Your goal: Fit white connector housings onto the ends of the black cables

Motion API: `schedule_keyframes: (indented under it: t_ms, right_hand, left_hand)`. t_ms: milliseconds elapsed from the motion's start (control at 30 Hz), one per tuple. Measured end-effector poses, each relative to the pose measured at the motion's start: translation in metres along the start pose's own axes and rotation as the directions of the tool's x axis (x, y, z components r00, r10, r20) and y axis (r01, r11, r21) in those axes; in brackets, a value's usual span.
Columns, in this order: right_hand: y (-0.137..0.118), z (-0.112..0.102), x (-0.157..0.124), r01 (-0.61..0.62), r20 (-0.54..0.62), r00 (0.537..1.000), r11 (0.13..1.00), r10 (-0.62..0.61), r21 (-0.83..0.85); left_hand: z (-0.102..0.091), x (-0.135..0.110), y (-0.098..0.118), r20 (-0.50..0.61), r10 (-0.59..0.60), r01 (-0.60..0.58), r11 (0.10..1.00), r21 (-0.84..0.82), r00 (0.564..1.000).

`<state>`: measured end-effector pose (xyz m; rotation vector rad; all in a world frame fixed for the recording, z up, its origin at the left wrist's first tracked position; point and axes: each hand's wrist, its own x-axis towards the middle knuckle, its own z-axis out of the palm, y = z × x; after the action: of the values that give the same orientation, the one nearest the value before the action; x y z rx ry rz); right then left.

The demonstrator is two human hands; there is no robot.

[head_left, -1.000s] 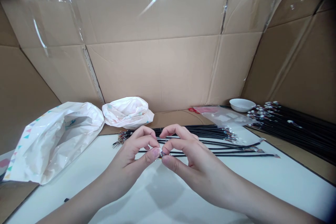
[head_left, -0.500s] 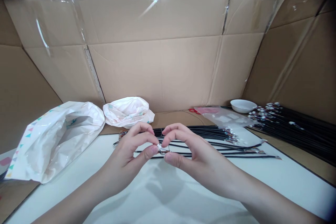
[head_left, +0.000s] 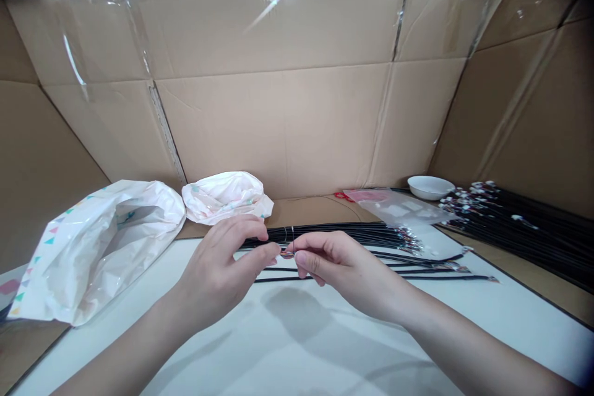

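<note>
Above the white table surface [head_left: 288, 346], my left hand [head_left: 225, 269] has its thumb and fingers pinched at a small white connector, which they mostly cover. Short coloured wires [head_left: 288, 254] run from there toward my right hand [head_left: 331, 260]. Its thumb and index finger are closed on the wires, and one thin dark wire [head_left: 293, 236] sticks up beside the index fingertip. Just behind both hands lies a bundle of black cables [head_left: 343, 234] with stripped coloured ends. A few separate black cables [head_left: 394, 265] stretch out nearer to me.
An open white plastic bag [head_left: 102, 260] lies at left, with a crumpled white bag [head_left: 227, 198] behind it. Toward the right are a clear plastic bag [head_left: 399, 207], a white bowl [head_left: 430, 187] and many black cables with white connectors [head_left: 524, 223]. Cardboard walls [head_left: 278, 117] enclose the table.
My left hand has turned so its back faces up more, covering the white connector. My right fingers have curled in closer on the wires, and a thin wire now points upward.
</note>
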<state>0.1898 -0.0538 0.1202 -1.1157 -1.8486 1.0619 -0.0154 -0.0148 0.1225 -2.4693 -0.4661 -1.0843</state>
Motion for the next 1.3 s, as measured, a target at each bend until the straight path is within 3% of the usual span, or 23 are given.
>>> schedule_keyframes:
  t_ms: [133, 267, 533, 733, 900, 1100, 1300]
  right_hand:
    - [0.002, 0.003, -0.002, 0.049, -0.114, 0.992, 0.993, -0.061, -0.111]
    - [0.004, 0.006, -0.001, 0.035, -0.18, 0.982, 0.997, -0.049, -0.075]
    - [0.003, 0.007, 0.0, 0.043, -0.148, 0.988, 0.996, -0.031, 0.078]
    - [0.01, 0.01, 0.001, 0.085, -0.169, 0.982, 0.996, -0.087, -0.02]
    - [0.004, 0.012, 0.0, 0.118, -0.234, 0.963, 0.99, -0.132, -0.072]
    - [-0.002, 0.015, -0.003, 0.114, -0.27, 0.952, 0.986, -0.144, -0.124]
    - [-0.002, 0.016, -0.003, 0.081, -0.28, 0.955, 0.993, -0.101, -0.08]
  left_hand:
    - [0.005, 0.0, 0.0, -0.113, 0.136, -0.117, 0.981, 0.158, 0.984]
    - [0.012, -0.001, 0.0, -0.207, 0.183, -0.139, 0.968, 0.209, 0.961]
    - [0.017, -0.002, 0.004, -0.234, 0.024, -0.014, 0.999, 0.043, 0.972]
    - [0.02, 0.0, 0.014, -0.213, -0.121, 0.087, 0.983, -0.164, 0.97]
    - [0.019, 0.001, 0.021, -0.149, -0.269, 0.21, 0.922, -0.325, 0.951]
    - [0.015, 0.002, 0.027, -0.013, -0.474, 0.42, 0.792, -0.442, 0.88]
    - [0.016, 0.0, 0.031, -0.004, -0.523, 0.437, 0.716, -0.545, 0.852]
